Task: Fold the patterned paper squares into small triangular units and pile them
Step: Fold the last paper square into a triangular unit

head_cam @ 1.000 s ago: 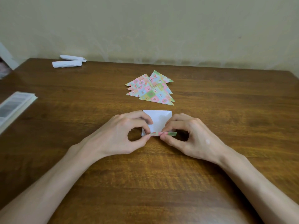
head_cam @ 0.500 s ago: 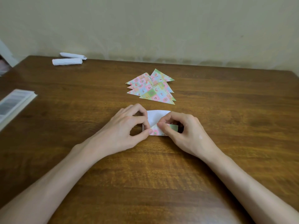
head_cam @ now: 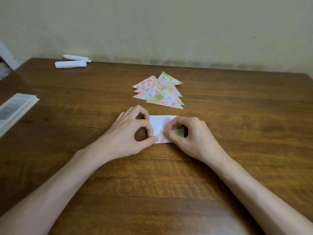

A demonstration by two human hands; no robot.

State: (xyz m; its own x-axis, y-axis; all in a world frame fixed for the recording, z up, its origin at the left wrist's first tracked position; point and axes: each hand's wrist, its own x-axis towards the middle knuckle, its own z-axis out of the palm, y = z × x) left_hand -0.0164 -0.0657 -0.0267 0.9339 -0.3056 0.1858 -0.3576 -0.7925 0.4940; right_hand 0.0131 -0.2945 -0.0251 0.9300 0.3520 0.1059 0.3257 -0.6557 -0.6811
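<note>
Both forearms reach in over the table (head_cam: 237, 133). Left hand (head_cam: 128, 133) and right hand (head_cam: 189, 134) curl their fingers (head_cam: 149, 128), pinching the paper square (head_cam: 160, 123) lying half-folded just below the triangle pile (head_cam: 160, 92).

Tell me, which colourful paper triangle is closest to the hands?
The green-and-yellow patterned paper triangle at the front, lying on top of the others; the pinker triangles sit farther back.
</note>
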